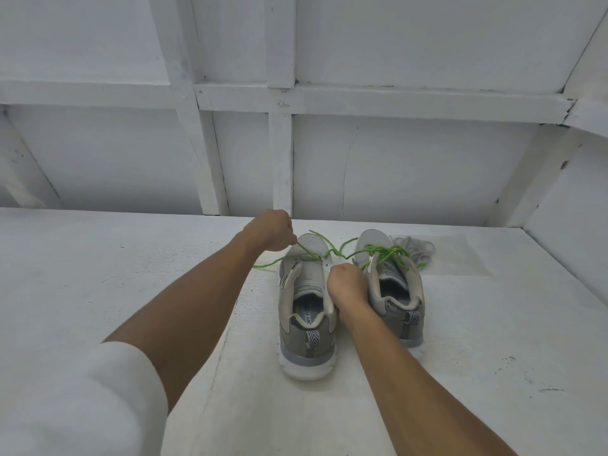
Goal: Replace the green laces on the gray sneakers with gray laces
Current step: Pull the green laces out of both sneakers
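Now the left hand (268,233) is up past the toe of the near gray sneaker with the white sole (306,340). Its grip is pinched tight on the thin bright green lace (268,264) of that shoe. The right hand (345,286) is curled on the inner side of the same shoe, by the lace holes, and its grip is clamped on that edge. Most of this lace looks loose. It lies over the toe and on the white desk (131,258).

The step looks like pulling the green lace out of this shoe. To do it well, I think the right hand should hold the shoe firm so it does not slide. The left hand should pull slow and straight away from the holes, one row at a time. A hard tug could make a knot or tip the shoe.

The other gray sneaker (398,301) stands just beside it, with a tangled green lace (390,251) in its holes. One end of the first lace reaches near it, so the two could get mixed up. The soft gray laces (416,246) lie in a small pile on the desk, just behind that shoe's toe.
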A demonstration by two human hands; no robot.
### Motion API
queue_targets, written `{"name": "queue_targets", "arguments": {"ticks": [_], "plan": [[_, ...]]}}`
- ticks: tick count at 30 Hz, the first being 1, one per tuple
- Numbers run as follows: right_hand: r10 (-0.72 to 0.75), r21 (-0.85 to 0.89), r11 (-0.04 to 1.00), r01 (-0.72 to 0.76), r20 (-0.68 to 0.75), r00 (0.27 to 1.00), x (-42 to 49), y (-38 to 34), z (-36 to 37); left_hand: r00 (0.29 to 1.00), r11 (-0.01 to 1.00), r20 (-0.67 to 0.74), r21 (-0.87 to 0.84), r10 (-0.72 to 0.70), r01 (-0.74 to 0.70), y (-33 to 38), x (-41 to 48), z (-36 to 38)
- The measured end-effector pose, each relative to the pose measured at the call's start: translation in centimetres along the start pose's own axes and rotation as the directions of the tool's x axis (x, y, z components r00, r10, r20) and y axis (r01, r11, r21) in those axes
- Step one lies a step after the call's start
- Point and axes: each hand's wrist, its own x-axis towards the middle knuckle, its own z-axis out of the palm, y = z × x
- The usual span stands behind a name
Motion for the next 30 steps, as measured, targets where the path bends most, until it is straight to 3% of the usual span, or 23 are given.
{"name": "queue_targets", "arguments": {"ticks": [14, 17, 22, 25, 30], "plan": [[-0.005, 0.061, 0.998, 0.004, 0.017, 1.000, -0.2, 0.2, -0.1, 0.978, 0.988, -0.147, 0.020, -0.151, 0.155, -4.5, -1.1, -2.5], [-0.007, 0.002, 1.000, 0.007, 0.008, 1.000, 0.1, 0.1, 0.1, 0.981, 0.978, -0.083, 0.100, -0.178, 0.186, -5.3, -2.1, -0.8], [-0.022, -0.051, 0.998, 0.023, 0.014, 1.000, 0.2, -0.4, -0.1, 0.960, 0.970, 0.157, 0.110, -0.231, 0.216, -5.5, -3.2, 1.9], [-0.069, -0.175, 0.981, 0.085, 0.091, 0.993, 0.2, -1.2, -0.9, 0.971, 0.978, 0.121, 0.000, -0.207, 0.209, -4.6, -3.2, 1.8], [-0.140, -0.239, 0.952, 0.192, 0.216, 0.966, 1.5, -3.7, -1.9, 0.981, 0.919, 0.132, -0.353, -0.139, 0.177, -1.5, -2.7, 2.4]]}}
